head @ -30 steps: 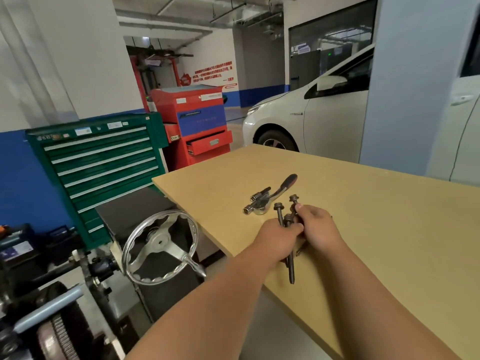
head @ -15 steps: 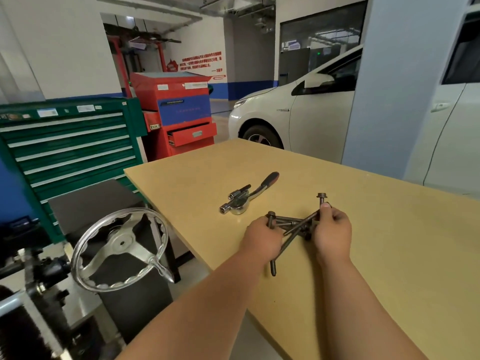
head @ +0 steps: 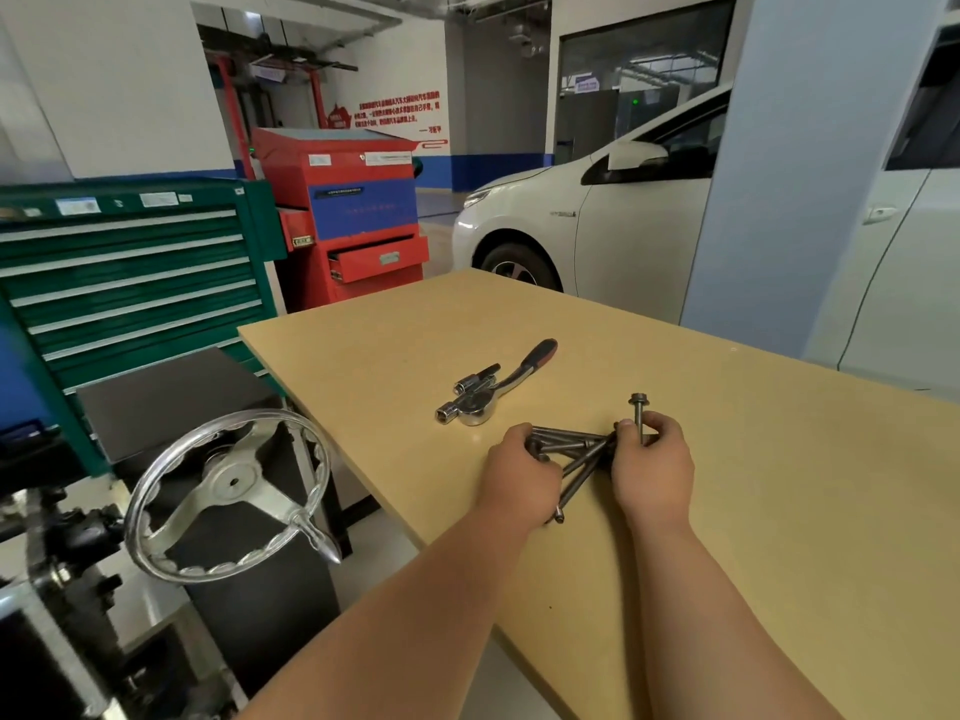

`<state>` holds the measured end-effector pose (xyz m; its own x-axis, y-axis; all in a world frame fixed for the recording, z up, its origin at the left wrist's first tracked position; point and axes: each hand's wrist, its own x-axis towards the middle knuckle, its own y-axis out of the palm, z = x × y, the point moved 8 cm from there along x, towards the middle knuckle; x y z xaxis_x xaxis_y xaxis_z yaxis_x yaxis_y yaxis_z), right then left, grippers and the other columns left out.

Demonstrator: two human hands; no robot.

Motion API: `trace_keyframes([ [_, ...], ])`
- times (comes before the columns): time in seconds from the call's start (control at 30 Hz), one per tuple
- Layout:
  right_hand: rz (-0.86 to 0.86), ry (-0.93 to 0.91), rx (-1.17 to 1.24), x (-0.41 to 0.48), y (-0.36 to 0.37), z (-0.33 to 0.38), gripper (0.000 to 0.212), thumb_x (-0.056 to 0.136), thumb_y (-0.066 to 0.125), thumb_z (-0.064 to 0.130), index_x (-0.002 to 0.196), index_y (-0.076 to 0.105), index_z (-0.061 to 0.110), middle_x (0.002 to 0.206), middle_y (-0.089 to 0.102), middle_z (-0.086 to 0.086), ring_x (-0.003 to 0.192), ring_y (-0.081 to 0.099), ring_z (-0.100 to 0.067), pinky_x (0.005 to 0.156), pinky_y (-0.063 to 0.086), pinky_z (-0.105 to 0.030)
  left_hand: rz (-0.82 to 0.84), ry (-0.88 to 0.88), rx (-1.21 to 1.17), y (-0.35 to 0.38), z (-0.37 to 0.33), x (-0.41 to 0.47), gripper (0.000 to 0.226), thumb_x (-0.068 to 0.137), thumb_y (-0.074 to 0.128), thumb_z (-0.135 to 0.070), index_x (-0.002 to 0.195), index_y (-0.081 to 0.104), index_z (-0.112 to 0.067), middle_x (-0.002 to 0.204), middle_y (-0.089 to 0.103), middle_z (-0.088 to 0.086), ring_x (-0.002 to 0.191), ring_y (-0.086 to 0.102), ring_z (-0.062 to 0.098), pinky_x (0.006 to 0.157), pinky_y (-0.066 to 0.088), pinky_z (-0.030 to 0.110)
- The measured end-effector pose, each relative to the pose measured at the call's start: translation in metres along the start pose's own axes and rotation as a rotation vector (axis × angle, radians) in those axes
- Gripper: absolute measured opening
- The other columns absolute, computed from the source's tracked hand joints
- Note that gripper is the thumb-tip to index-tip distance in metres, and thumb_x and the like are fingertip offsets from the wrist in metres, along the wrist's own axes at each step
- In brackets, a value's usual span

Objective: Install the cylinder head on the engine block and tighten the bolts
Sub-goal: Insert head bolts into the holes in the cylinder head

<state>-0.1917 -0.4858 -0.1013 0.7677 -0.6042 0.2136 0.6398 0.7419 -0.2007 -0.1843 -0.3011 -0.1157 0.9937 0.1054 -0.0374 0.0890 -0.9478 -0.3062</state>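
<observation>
Head view, left hand (head: 519,483) and right hand (head: 655,472) gripping long dull-steel bolts (head: 571,438), chrome ratchet (head: 496,392) on smooth tan tabletop (head: 779,511)

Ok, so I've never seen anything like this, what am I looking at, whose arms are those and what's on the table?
No machine here: the picture comes from a camera worn on a person's head, looking forward and down, so the bare arms are that person's own. The left hand and right hand together hold a bundle of long bolts over a wooden table; the right hand also pinches one bolt upright. Beyond them on the table lies a ratchet wrench with sockets by its head. At left are a metal handwheel, a green tool cabinet and a red tool cart; a white car is parked behind.
</observation>
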Motion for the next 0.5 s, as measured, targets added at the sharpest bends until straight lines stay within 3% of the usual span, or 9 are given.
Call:
trace_keyframes([
  [0.1, -0.055, -0.044, 0.12, -0.004, -0.007, 0.003, 0.021, 0.097, 0.048, 0.025, 0.111, 0.058, 0.015, 0.077, 0.06, 0.007, 0.073, 0.058, -0.014, 0.07, 0.039, -0.029, 0.002, -0.238, -0.396, -0.003, 0.014, -0.004, 0.075, 0.081, 0.068, -0.011, 0.147, 0.032, -0.016, 0.077, 0.06, 0.003, 0.051, 0.05, 0.01, 0.041, 0.039, 0.018],
  [0.2, -0.008, -0.075, 0.205, -0.007, -0.004, 0.011, 0.021, 0.099, 0.04, 0.03, 0.105, 0.057, 0.02, 0.087, 0.065, -0.007, 0.081, 0.06, -0.029, 0.075, 0.049, -0.043, 0.06, -0.361, -0.612, -0.008, 0.009, -0.014, 0.039, 0.085, 0.07, -0.016, 0.12, 0.056, -0.003, 0.066, 0.056, 0.002, 0.051, 0.047, 0.01, 0.047, 0.042, 0.022],
  [0.27, 0.072, -0.122, 0.261, -0.016, 0.005, 0.029, 0.019, 0.098, 0.037, 0.033, 0.094, 0.054, 0.027, 0.071, 0.06, -0.004, 0.065, 0.055, -0.025, 0.062, 0.046, -0.041, 0.045, -0.38, -0.637, -0.022, 0.002, -0.026, 0.015, 0.091, 0.064, -0.02, 0.093, 0.061, -0.006, 0.06, 0.05, 0.0, 0.048, 0.043, 0.01, 0.047, 0.041, 0.023],
  [0.33, 0.177, -0.195, 0.242, -0.033, 0.019, 0.051, 0.019, 0.098, 0.036, 0.035, 0.088, 0.052, 0.03, 0.062, 0.055, 0.001, 0.056, 0.049, -0.019, 0.054, 0.04, -0.034, 0.016, -0.383, -0.666, -0.048, -0.008, -0.038, 0.017, 0.094, 0.059, -0.022, 0.084, 0.058, -0.01, 0.06, 0.044, -0.001, 0.044, 0.035, 0.01, 0.041, 0.034, 0.02],
  [0.5, 0.323, -0.335, -0.002, -0.083, 0.038, 0.076, 0.018, 0.1, 0.041, 0.032, 0.112, 0.051, 0.022, 0.082, 0.062, 0.0, 0.08, 0.057, -0.023, 0.072, 0.039, -0.033, -0.088, -0.134, -0.44, -0.18, -0.043, -0.084, 0.022, 0.084, 0.07, -0.029, 0.08, 0.053, -0.016, 0.055, 0.037, -0.002, 0.044, 0.033, 0.013, 0.044, 0.029, 0.022],
])
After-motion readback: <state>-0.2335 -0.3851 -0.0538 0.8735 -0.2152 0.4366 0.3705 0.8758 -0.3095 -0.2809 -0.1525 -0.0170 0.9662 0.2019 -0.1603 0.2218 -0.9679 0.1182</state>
